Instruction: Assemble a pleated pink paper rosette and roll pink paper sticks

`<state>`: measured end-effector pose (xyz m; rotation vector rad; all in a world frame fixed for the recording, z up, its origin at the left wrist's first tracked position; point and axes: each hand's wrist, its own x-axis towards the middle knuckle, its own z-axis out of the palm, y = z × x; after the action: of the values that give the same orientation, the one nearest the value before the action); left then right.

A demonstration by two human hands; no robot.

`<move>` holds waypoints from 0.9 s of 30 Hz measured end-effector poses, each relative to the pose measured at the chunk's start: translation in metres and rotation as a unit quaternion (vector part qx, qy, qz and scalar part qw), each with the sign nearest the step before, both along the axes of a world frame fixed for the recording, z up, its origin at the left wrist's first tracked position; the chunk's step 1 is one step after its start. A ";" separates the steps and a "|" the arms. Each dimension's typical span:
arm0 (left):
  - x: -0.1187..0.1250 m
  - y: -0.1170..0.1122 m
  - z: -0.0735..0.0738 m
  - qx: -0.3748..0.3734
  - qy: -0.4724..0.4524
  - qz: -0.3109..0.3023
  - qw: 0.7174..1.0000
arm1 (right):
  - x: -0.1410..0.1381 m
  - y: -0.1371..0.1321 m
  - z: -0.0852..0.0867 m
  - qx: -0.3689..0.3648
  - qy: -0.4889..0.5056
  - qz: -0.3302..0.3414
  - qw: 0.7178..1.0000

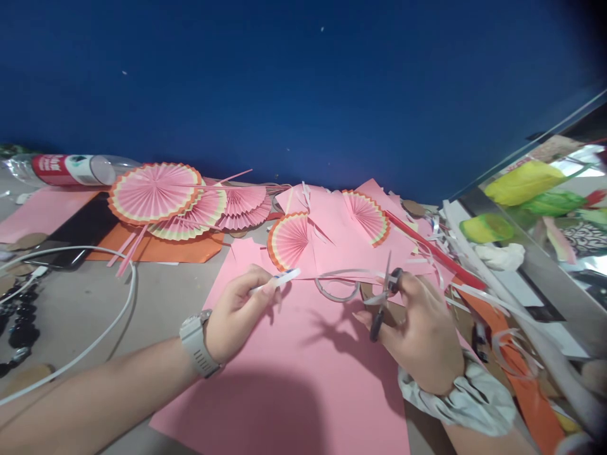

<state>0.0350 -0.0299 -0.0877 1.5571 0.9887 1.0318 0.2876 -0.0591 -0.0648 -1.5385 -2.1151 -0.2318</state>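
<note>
My left hand (237, 309), a white watch on its wrist, pinches one end of a thin white paper strip (332, 275). The strip runs right toward my right hand (422, 328), which grips a pair of black-handled scissors (384, 294), blades pointing up by the strip. A loop of the strip curls down between both hands. Both hands hover over a large pink paper sheet (294, 373).
Pink pleated paper fans (154, 193) lie at the back left and two smaller fans (289, 240) at centre. A plastic bottle (71, 169), a white cable (95, 341), orange paper (156, 249) and a red stick (436, 253) lie about. Paper scraps clutter the right.
</note>
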 end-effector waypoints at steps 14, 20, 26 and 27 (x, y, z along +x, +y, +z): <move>-0.050 0.035 0.062 0.277 0.673 -0.001 0.686 | -0.006 -0.001 -0.001 0.015 -0.064 0.060 0.996; -0.067 0.058 0.038 0.198 0.688 -0.034 0.697 | -0.012 -0.003 -0.005 0.004 -0.071 0.079 0.994; -0.061 0.055 0.053 0.215 0.638 0.004 0.739 | -0.011 -0.004 -0.002 -0.009 -0.061 0.087 0.994; -0.059 0.053 0.056 0.212 0.599 -0.024 0.772 | -0.012 -0.004 -0.002 -0.011 -0.061 0.092 0.994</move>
<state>-0.0238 0.0228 -0.0322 2.6969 1.5717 0.0557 0.2761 -0.0629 -0.0666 -1.3615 -2.3459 -0.2422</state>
